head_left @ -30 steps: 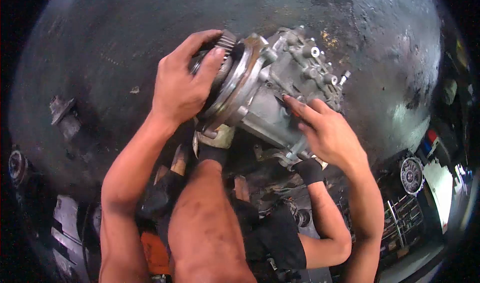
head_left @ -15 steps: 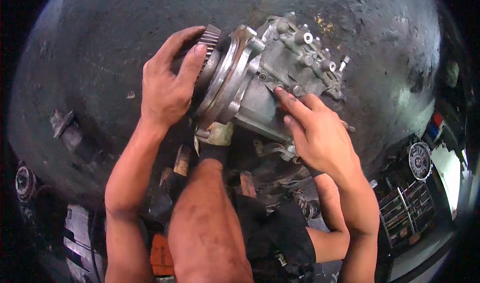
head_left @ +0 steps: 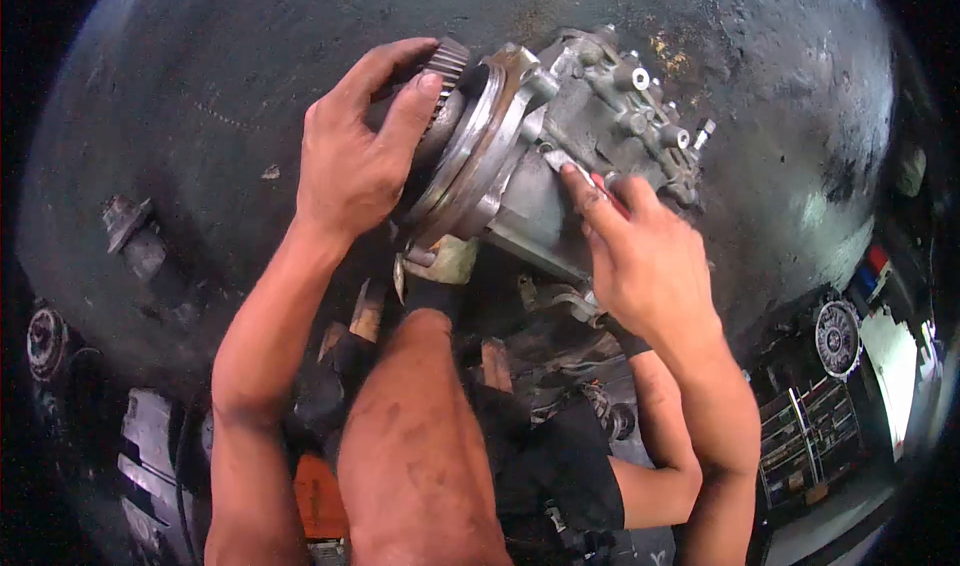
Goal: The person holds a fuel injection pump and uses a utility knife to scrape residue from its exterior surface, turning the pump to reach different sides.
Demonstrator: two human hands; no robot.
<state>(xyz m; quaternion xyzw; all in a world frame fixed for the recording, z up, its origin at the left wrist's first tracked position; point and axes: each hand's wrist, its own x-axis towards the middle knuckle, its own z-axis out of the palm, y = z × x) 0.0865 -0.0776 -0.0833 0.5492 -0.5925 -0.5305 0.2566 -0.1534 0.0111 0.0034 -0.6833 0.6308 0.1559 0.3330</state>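
- Head view: cupping gear [head_left: 447,66] in left hand [head_left: 362,156] with curled fingers.
- Pinching knife [head_left: 557,161] in right hand [head_left: 655,261] with closed fingers.
- Bringing it closer to hole [head_left: 546,149] in housing [head_left: 525,201] on floor [head_left: 250,86], shifting work there.

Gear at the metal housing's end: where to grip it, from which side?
Probably by the toothed rim of the gear, from the picture's left: that side faces away from the metal housing, which crowds the other, and the exposed teeth should give purchase. The left hand holds it from there.
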